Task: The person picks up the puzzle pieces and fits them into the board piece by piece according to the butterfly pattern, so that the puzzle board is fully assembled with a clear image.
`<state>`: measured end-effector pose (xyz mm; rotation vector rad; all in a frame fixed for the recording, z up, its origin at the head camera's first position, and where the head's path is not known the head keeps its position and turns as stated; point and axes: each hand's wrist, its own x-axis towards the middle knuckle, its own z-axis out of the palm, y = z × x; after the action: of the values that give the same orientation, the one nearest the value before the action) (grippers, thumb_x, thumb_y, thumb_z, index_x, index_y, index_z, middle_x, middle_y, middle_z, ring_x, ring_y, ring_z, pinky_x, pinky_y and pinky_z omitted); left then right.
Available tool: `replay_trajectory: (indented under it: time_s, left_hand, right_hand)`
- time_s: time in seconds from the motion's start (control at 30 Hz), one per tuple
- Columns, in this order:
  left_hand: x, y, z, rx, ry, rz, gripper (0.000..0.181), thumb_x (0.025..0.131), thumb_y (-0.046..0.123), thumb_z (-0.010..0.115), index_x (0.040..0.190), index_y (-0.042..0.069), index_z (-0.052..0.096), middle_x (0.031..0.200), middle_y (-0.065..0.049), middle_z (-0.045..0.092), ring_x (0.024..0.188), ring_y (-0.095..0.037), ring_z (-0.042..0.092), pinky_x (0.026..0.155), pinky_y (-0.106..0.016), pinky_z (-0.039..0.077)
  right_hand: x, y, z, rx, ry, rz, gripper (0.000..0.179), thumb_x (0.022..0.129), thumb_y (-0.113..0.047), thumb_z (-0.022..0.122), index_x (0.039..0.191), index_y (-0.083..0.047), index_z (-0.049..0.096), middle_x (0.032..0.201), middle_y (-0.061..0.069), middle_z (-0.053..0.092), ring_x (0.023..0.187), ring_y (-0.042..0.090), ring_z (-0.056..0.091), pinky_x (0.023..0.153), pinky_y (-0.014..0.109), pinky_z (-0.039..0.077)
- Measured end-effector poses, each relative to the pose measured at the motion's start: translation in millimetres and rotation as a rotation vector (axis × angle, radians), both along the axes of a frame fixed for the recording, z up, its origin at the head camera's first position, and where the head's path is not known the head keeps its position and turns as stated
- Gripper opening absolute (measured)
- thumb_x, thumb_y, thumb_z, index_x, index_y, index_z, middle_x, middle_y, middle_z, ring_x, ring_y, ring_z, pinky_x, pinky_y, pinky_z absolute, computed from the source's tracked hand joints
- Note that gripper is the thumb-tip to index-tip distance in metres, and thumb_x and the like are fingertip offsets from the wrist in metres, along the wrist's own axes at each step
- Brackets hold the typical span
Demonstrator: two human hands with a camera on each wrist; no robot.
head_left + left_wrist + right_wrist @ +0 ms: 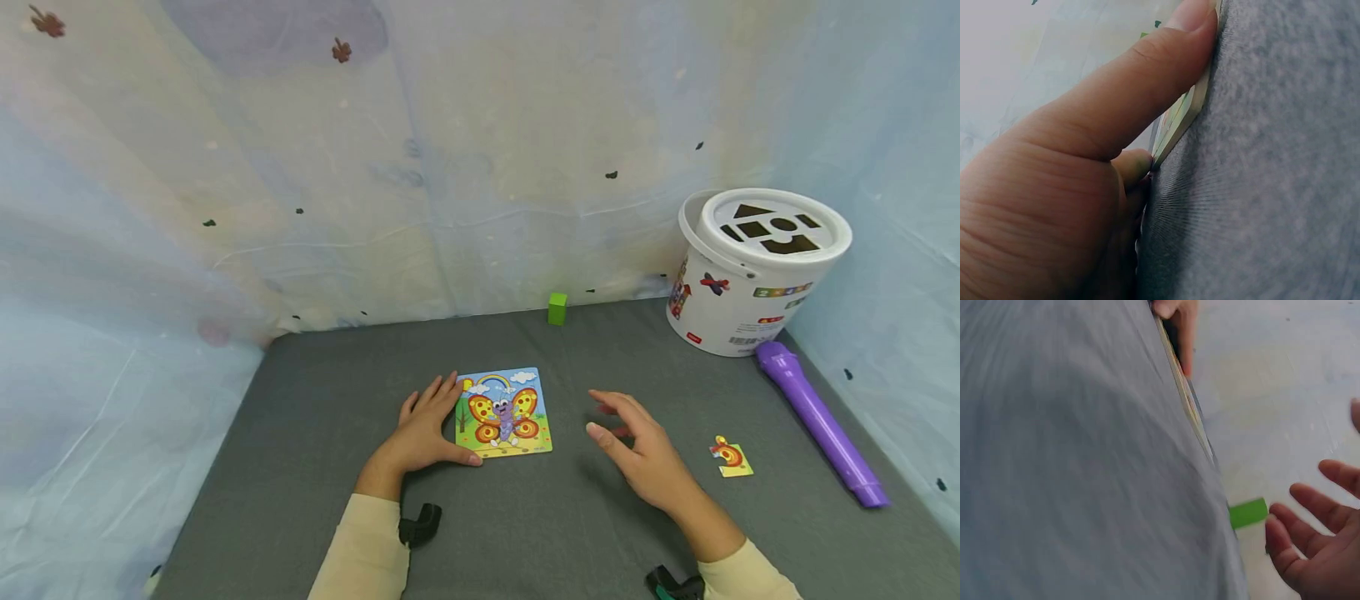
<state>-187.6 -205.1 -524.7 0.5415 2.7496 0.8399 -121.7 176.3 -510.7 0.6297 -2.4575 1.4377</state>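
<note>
My left hand (426,432) lies at the left side of a square butterfly picture puzzle (504,414) on the grey table. Its fingers stretch along the left edge and its thumb touches the near edge, as the left wrist view also shows with the thumb (1141,81) against the board's side. My right hand (643,454) hovers to the right of the puzzle, fingers loosely bent and apart, holding nothing. Farther right lies one loose puzzle piece (732,457) with an orange swirl on yellow. In the right wrist view, the right hand's fingers (1313,515) spread apart.
A green block (557,309) stands by the back edge of the table (330,517). At the back right is a white bucket (738,292) whose lid has shaped holes. A purple tube (823,423) lies along the right edge. Patterned cloth (480,167) hangs behind the table and beside it.
</note>
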Motion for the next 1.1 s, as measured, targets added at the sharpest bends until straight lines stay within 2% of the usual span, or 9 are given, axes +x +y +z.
replay_trajectory:
  time_s: [0.1,0.2,0.33,0.53,0.6,0.8,0.97,1.03,1.1]
  left_hand:
    - [0.1,-0.4,-0.1,-0.003,-0.003,0.0,0.138,0.071,0.068,0.096,0.176,0.016,0.023,0.182,0.001,0.008,0.166,-0.027,0.001,0.126,-0.062,-0.005]
    - [0.2,-0.5,-0.1,-0.004,-0.009,0.0,0.138,0.071,0.068,0.096,0.176,0.016,0.023,0.182,0.001,0.007,0.166,-0.027,0.0,0.126,-0.062,-0.005]
    - [0.3,-0.3,-0.3,0.002,-0.005,0.004,0.138,0.07,0.067,0.097,0.176,0.015,0.024,0.182,0.001,0.008,0.166,-0.027,0.001,0.126,-0.062,-0.005]
    - [-0.8,0.3,-1.8,0.003,0.008,0.004,0.139,0.07,0.069,0.096,0.176,0.014,0.025,0.182,-0.001,0.01,0.166,-0.029,0.003,0.126,-0.063,-0.004]
    - [-0.7,0.8,-0.6,-0.003,0.002,0.004,0.139,0.07,0.069,0.096,0.176,0.015,0.024,0.182,0.0,0.009,0.166,-0.028,0.002,0.126,-0.062,-0.004]
    - [-0.3,1.9,1.8,-0.009,-0.004,0.007,0.137,0.072,0.066,0.097,0.176,0.016,0.023,0.182,0.0,0.008,0.166,-0.028,0.0,0.126,-0.062,-0.006]
    - [0.5,2.4,2.9,-0.006,-0.005,0.013,0.137,0.071,0.066,0.097,0.176,0.016,0.023,0.182,0.001,0.008,0.166,-0.027,0.0,0.126,-0.062,-0.006]
    - [-0.4,1.5,0.7,-0.011,-0.007,0.013,0.138,0.071,0.068,0.096,0.176,0.017,0.022,0.182,0.002,0.007,0.166,-0.026,0.0,0.126,-0.061,-0.006]
    - [-0.6,1.0,0.5,-0.017,-0.01,0.014,0.139,0.071,0.069,0.096,0.176,0.018,0.022,0.182,0.003,0.006,0.166,-0.025,-0.001,0.126,-0.06,-0.006]
  right_hand:
    - [2.8,12.4,7.3,-0.076,0.026,0.029,0.049,0.111,-0.002,0.059,0.159,-0.009,0.055,0.15,0.011,0.06,0.131,0.033,0.06,0.093,0.031,0.055]
    - [5.0,25.4,16.4,-0.18,0.012,0.079,0.048,0.113,0.004,0.048,0.16,-0.002,0.05,0.152,0.019,0.057,0.132,0.028,0.06,0.096,0.024,0.051]
    - [6.4,43.0,27.9,-0.31,-0.003,0.151,0.047,0.118,-0.003,0.031,0.163,0.004,0.043,0.154,0.023,0.055,0.133,0.025,0.06,0.099,0.026,0.05]
    - [5.9,70.4,30.1,-0.593,0.037,0.404,0.06,0.12,-0.021,0.008,0.163,0.018,0.026,0.158,0.027,0.05,0.138,0.032,0.056,0.101,0.035,0.05]
    - [8.5,81.0,27.3,-0.634,0.036,0.452,0.063,0.12,-0.023,0.003,0.163,0.02,0.021,0.158,0.029,0.049,0.139,0.033,0.056,0.103,0.036,0.05]
    - [22.7,113.9,15.5,-0.613,-0.022,0.407,0.063,0.118,-0.018,-0.001,0.163,0.019,0.021,0.157,0.025,0.053,0.139,0.03,0.057,0.102,0.035,0.051]
    - [27.3,135.2,9.2,-0.65,-0.035,0.371,0.062,0.118,-0.019,0.001,0.164,0.018,0.019,0.157,0.026,0.053,0.139,0.03,0.057,0.102,0.035,0.051]
    - [30.3,142.3,9.3,-0.618,-0.086,0.295,0.06,0.118,-0.018,0.005,0.167,0.012,0.024,0.156,0.02,0.056,0.138,0.026,0.058,0.101,0.033,0.051]
    - [32.2,149.6,8.7,-0.504,-0.151,0.184,0.055,0.12,-0.014,0.015,0.168,0.006,0.031,0.155,0.011,0.059,0.135,0.019,0.059,0.099,0.029,0.051]
